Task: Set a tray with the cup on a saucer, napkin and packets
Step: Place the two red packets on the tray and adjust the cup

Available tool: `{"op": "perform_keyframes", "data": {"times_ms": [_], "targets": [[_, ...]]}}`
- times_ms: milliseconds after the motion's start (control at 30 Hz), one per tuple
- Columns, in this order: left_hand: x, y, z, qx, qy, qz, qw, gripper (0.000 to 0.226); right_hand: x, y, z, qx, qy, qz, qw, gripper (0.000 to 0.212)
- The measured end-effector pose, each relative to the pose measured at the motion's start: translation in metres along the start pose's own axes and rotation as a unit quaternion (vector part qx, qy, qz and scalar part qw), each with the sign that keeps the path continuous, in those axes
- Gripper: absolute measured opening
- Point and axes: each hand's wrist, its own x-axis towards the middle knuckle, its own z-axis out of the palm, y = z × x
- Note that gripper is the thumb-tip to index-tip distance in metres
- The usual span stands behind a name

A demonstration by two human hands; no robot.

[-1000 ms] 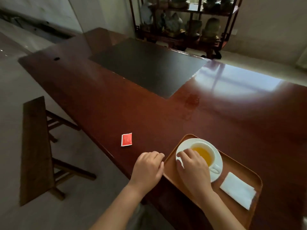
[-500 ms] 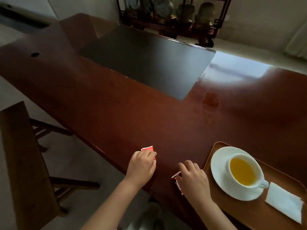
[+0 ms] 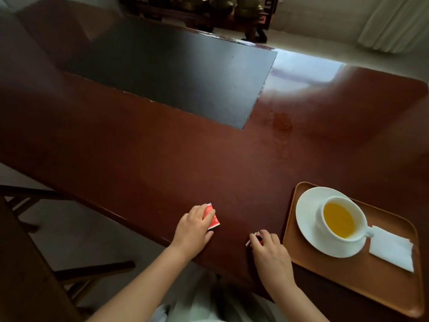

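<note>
Two red packets were on the tabletop (image 3: 209, 159), left of the tray (image 3: 348, 282): one packet (image 3: 212, 218) pinched under the left hand (image 3: 193, 228) fingers, the other packet (image 3: 255, 238) gripped in the right hand (image 3: 270, 252) fingers. Judged light, thin, crinkly, slick on polished wood; an edge pinch looked best

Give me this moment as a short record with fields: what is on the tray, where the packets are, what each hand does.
tray: on table, at right
saucer: on tray
cup: on saucer, holds yellow liquid
napkin: on tray, beside saucer
left packet: red, on table, under left hand
right packet: at fingertips of right hand, off tray
packets on tray: none yet
</note>
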Motion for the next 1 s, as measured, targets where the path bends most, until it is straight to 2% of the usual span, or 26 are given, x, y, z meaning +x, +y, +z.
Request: {"op": "perform_keyframes", "data": {"times_ms": [233,400,467,533,667,733,800,933,1000], "targets": [[-0.002,-0.001,-0.007,0.027,0.065,0.046,0.996,0.054,0.005,-0.009,0.005,0.068,0.004,0.001,0.998,0.057],[-0.004,0.002,-0.006,0.033,0.068,0.041,0.996,0.055,0.016,-0.011,0.003,0.06,-0.006,0.025,0.998,0.055],[-0.004,0.0,-0.007,-0.018,0.076,0.04,0.996,0.047,0.024,-0.01,0.005,0.076,-0.038,0.054,0.995,0.052],[-0.004,-0.006,-0.008,-0.113,0.072,0.007,0.991,0.038,0.028,-0.008,0.005,0.154,-0.06,0.108,0.98,0.043],[-0.002,-0.01,-0.021,-0.283,0.094,-0.096,0.95,0.028,0.036,-0.001,-0.006,0.387,-0.126,0.213,0.888,0.033],[-0.001,-0.009,-0.03,-0.349,0.104,-0.146,0.92,0.015,0.043,-0.001,-0.018,0.475,-0.128,0.21,0.845,0.034],[0.001,-0.007,-0.04,-0.426,0.093,-0.18,0.882,0.009,0.051,-0.006,-0.033,0.551,-0.094,0.174,0.811,0.033],[0.006,0.004,-0.058,-0.537,0.055,-0.162,0.826,0.016,0.06,-0.023,-0.061,0.633,-0.027,0.151,0.759,0.026],[0.006,0.012,-0.068,-0.597,0.023,-0.16,0.786,0.023,0.062,-0.031,-0.069,0.633,0.0,0.136,0.762,0.02]]}}
